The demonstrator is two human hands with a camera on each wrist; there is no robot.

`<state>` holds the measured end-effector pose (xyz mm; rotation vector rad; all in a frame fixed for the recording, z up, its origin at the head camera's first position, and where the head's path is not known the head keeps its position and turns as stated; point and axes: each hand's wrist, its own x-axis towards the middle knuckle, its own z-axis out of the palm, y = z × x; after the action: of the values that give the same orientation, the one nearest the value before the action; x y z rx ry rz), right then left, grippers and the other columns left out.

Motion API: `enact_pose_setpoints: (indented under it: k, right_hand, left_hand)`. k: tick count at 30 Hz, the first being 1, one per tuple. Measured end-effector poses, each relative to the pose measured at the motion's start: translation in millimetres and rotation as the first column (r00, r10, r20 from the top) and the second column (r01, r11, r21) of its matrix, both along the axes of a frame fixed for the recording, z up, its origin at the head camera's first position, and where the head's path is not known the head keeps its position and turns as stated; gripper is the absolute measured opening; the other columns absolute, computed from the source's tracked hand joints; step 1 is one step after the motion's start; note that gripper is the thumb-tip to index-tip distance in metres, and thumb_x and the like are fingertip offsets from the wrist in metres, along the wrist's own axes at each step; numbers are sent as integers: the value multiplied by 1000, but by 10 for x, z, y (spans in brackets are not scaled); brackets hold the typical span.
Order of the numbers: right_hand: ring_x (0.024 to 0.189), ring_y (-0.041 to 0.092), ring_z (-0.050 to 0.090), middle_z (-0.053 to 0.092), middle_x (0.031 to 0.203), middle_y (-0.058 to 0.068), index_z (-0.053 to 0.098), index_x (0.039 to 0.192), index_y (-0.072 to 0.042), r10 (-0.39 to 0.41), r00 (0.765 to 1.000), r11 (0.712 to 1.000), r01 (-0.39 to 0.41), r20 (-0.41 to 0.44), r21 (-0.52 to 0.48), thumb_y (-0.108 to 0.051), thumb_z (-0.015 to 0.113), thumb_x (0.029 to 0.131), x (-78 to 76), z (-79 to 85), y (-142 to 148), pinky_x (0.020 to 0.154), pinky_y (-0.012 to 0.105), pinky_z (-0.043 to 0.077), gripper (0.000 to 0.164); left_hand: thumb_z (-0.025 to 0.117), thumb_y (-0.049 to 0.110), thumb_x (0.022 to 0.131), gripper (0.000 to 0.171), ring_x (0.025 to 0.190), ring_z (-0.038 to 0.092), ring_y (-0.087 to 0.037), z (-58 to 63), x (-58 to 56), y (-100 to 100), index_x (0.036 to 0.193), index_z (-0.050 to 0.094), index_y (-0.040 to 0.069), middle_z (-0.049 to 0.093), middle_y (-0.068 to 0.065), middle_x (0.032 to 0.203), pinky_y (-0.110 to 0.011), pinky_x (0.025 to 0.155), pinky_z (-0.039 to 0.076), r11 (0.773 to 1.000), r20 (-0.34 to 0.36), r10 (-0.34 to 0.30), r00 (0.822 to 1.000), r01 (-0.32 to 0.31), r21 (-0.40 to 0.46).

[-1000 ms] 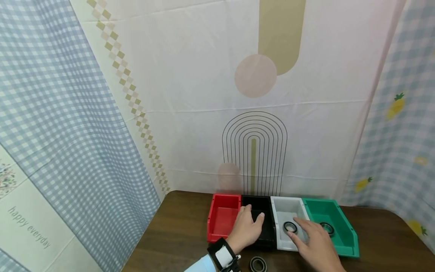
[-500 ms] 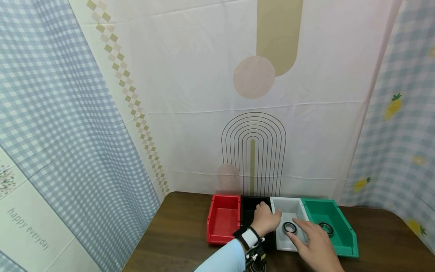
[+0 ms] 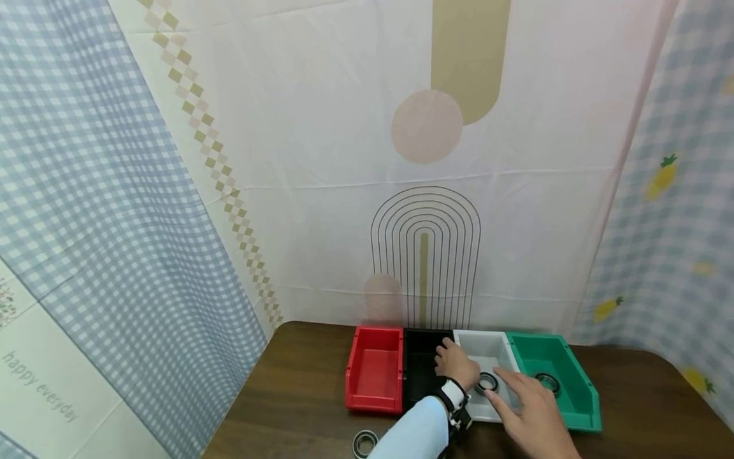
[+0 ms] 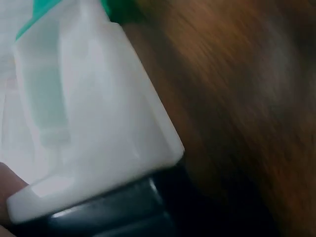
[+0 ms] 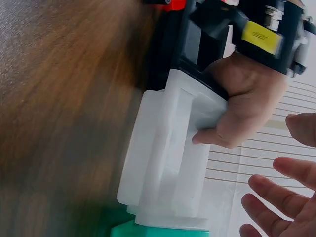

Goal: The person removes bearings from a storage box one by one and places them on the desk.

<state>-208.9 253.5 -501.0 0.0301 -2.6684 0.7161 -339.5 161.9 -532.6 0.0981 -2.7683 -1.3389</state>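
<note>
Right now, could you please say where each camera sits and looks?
Head: on the head, facing forward and down at cloth and white bin; left hand, sleeve and right hand show.
Left wrist: on that wrist, facing the white bin closely; a sliver of skin shows, lower left.
Right wrist: on that wrist, facing the white bin and left hand; the right hand's fingers show.
Shared: head and right wrist views show both hands.

Wht bin (image 4: 108, 108) btwn blk bin (image 4: 123, 210) & grn bin (image 4: 117, 10); fingers (image 4: 7, 187) at L edge; blurry table (image 4: 237, 98)
</note>
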Motion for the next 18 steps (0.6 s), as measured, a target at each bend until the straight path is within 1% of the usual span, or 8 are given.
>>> enact_pose_setpoints:
  k: [2, 4, 8, 13, 18]
  right_hand:
    - [116, 51, 68, 74, 130, 26, 71, 137, -4, -1, 1000, 1000, 1, -3, -6, -34, 76, 100, -3, -7, 10, 93, 71, 51, 47]
    - [116, 51, 68, 74, 130, 26, 71, 136, -4, 1, 1000, 1000, -1, -16, -14, -33, 76, 100, -11, -11, 16, 93, 72, 51, 47]
    - [117, 50, 68, 74, 131, 25, 72, 136, -5, 15, 999, 1000, -15, -31, -27, -34, 76, 100, -32, -10, -6, 93, 73, 51, 47]
    - [118, 49, 67, 74, 132, 24, 72, 136, -5, 30, 999, 999, -31, -14, -26, -34, 76, 100, -43, -9, -26, 93, 72, 51, 46]
    - [119, 51, 67, 72, 135, 26, 68, 141, -4, 24, 1000, 999, -24, 5, -24, -33, 74, 102, -60, -38, -24, 95, 71, 50, 50]
  left_hand:
    - [81, 5, 82, 69, 116, 63, -51, -5, 14, 5, 142, 50, -7, 60, -33, 130, -67, 97, 53, 1000, -3, -2, 1000, 2, 29]
    - [82, 5, 82, 69, 115, 63, -51, 3, 21, 12, 142, 51, -7, 60, -33, 130, -67, 96, 53, 1000, -12, -2, 1000, 2, 30]
    - [81, 6, 83, 68, 116, 63, -49, -9, 11, -13, 143, 51, -6, 60, -31, 130, -65, 97, 54, 1000, -20, -4, 1000, 4, 8]
    - [81, 7, 83, 67, 116, 63, -49, -56, -8, -41, 142, 52, -5, 61, -31, 130, -65, 97, 54, 1000, -26, -5, 1000, 5, -11]
    - [81, 6, 83, 65, 115, 64, -49, -51, 16, -62, 140, 53, -6, 62, -30, 128, -64, 96, 54, 1000, -37, -4, 999, 3, -22]
